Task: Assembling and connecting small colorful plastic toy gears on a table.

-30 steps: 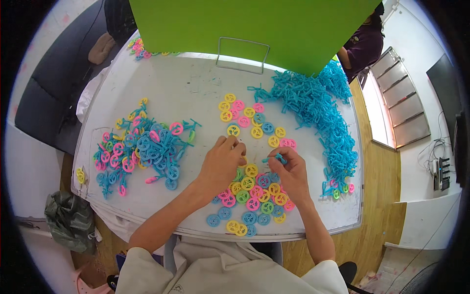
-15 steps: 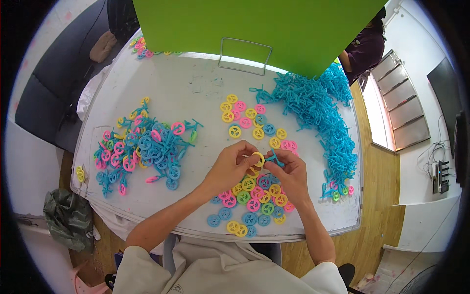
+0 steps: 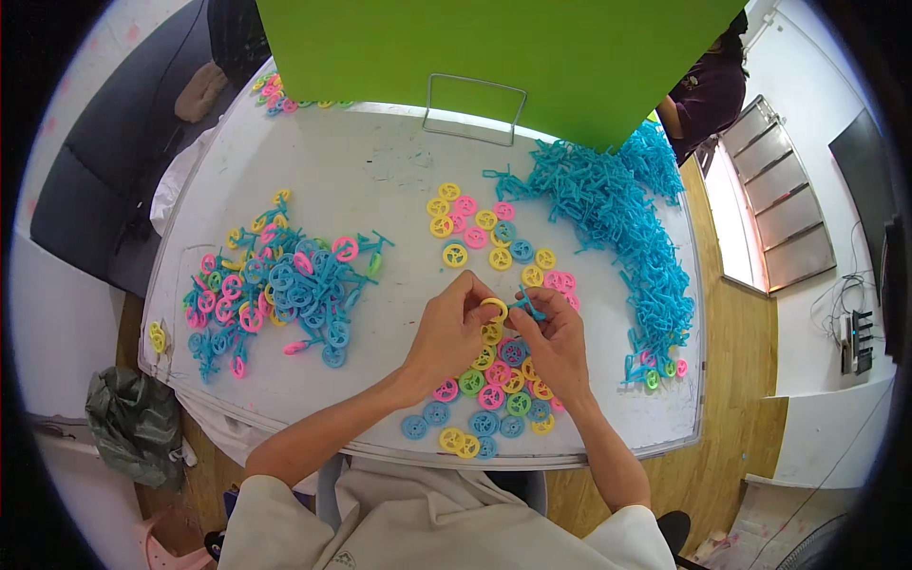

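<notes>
Between the fingers of my left hand (image 3: pixel 454 321) is a yellow plastic wheel (image 3: pixel 495 306), turned partly on edge. My right hand (image 3: pixel 554 347) pinches a small blue forked plastic piece (image 3: pixel 532 304) just to the right of that wheel. The two pieces are close together; whether they touch is hidden by my fingertips. Below and around my hands lie several loose wheels (image 3: pixel 484 424) in pink, yellow, green and blue. More loose wheels (image 3: pixel 476 237) are spread on the table beyond my fingers.
A large heap of blue forked pieces (image 3: pixel 608 209) runs along the table's right side. At the left lies a pile of wheels joined to blue pieces (image 3: pixel 285 285). A green panel (image 3: pixel 494 57) with a wire stand (image 3: pixel 475 109) rises at the back. Another person's sleeve (image 3: pixel 708 95) shows behind it.
My right hand has tilted the blue forked piece more upright. The yellow wheel has shifted slightly left and turned in my left fingers.
</notes>
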Demonstrator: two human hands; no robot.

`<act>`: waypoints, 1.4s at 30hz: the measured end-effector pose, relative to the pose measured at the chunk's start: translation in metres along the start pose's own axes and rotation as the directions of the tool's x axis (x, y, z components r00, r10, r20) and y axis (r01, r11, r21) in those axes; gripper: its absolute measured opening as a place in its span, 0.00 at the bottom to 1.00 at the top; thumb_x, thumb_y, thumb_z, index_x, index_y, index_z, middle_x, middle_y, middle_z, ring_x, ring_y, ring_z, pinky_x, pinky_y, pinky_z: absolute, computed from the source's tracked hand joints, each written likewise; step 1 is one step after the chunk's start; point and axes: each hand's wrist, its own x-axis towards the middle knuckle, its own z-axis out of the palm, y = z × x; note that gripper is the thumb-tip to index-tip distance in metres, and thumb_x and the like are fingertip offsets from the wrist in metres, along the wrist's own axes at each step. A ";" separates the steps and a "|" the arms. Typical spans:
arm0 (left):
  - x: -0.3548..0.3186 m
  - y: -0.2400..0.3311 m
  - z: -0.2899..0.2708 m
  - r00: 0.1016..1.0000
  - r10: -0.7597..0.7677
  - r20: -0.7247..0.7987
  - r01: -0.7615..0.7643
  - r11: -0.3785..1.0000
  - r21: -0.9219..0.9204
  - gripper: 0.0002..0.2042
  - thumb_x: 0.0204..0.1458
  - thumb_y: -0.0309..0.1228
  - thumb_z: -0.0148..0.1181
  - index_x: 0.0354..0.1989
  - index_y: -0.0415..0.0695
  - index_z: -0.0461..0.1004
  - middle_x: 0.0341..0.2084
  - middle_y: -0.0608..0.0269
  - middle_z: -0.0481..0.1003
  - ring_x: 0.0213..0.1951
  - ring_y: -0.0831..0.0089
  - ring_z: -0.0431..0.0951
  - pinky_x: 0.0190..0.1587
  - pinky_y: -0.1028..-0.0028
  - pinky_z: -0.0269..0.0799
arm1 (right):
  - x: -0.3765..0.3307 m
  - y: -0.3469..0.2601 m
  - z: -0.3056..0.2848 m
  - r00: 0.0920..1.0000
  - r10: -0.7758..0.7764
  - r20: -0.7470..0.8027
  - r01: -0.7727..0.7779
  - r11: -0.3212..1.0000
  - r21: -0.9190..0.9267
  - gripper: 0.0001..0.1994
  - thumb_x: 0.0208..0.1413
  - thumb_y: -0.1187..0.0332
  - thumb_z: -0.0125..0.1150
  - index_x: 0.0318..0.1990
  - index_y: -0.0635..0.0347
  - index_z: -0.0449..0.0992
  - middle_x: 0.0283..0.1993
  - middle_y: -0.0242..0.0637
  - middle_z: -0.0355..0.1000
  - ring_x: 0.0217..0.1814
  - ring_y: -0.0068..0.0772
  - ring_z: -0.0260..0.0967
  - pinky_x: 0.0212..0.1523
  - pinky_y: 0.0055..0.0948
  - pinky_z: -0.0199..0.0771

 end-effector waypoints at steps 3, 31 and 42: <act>0.005 0.003 0.000 0.986 -0.160 0.040 0.164 0.975 -0.153 0.02 0.54 0.18 0.53 0.33 0.36 0.66 0.27 0.59 0.74 0.31 0.76 0.73 0.36 0.76 0.70 | 0.000 0.000 0.000 1.000 -0.009 0.009 0.009 1.000 0.006 0.14 0.58 0.76 0.56 0.50 0.69 0.66 0.48 0.40 0.68 0.45 0.27 0.72 0.47 0.27 0.77; -0.004 0.008 0.006 1.000 0.003 -0.007 -0.002 0.993 0.121 0.02 0.57 0.18 0.47 0.37 0.36 0.62 0.26 0.53 0.71 0.31 0.69 0.73 0.36 0.72 0.68 | -0.005 -0.015 0.004 0.975 0.212 0.071 -0.220 0.964 0.150 0.17 0.60 0.72 0.54 0.56 0.63 0.63 0.34 0.34 0.72 0.35 0.21 0.72 0.37 0.19 0.71; 0.005 0.004 -0.002 1.000 0.024 -0.008 -0.025 0.990 -0.138 0.07 0.58 0.21 0.52 0.42 0.34 0.72 0.32 0.57 0.78 0.35 0.75 0.78 0.36 0.76 0.73 | -0.008 -0.026 0.004 0.978 -0.189 -0.084 0.153 0.935 -0.321 0.09 0.52 0.76 0.64 0.41 0.67 0.77 0.33 0.36 0.78 0.35 0.21 0.76 0.34 0.19 0.74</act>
